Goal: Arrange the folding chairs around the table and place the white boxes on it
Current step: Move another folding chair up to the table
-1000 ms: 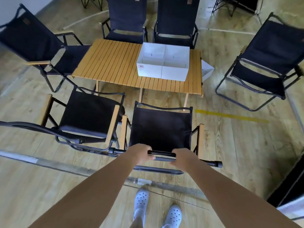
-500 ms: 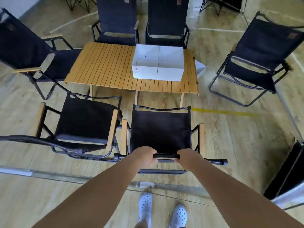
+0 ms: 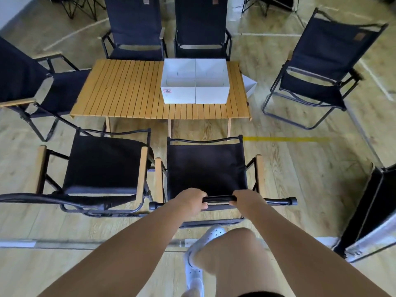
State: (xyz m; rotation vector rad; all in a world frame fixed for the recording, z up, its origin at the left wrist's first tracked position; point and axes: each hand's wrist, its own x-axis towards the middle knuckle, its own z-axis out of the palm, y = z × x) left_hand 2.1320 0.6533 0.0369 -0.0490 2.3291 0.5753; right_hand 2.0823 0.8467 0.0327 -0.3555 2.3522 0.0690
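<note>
A black folding chair [image 3: 205,166] stands right in front of me, facing the slatted wooden table [image 3: 128,95]. My left hand [image 3: 188,201] and my right hand [image 3: 246,200] both grip the black top bar of its backrest, a short gap between them. Several white boxes [image 3: 195,81] sit grouped on the right half of the table. A second black chair [image 3: 102,163] stands beside mine on the left. Two chairs [image 3: 137,28] stand at the far side of the table, one [image 3: 32,80] at the left end and one [image 3: 321,67] off to the right.
Another white box [image 3: 249,84] lies on the floor beyond the table's right end. A dark folded item [image 3: 368,211] leans at the right edge. My raised knee [image 3: 227,249] and white shoe [image 3: 205,234] are just behind the held chair. A yellow floor mark [image 3: 287,139] runs right of it.
The view has closed in on the table while both hands keep their grip on the chair's top bar. My right leg has lifted forward into view behind the chair.
</note>
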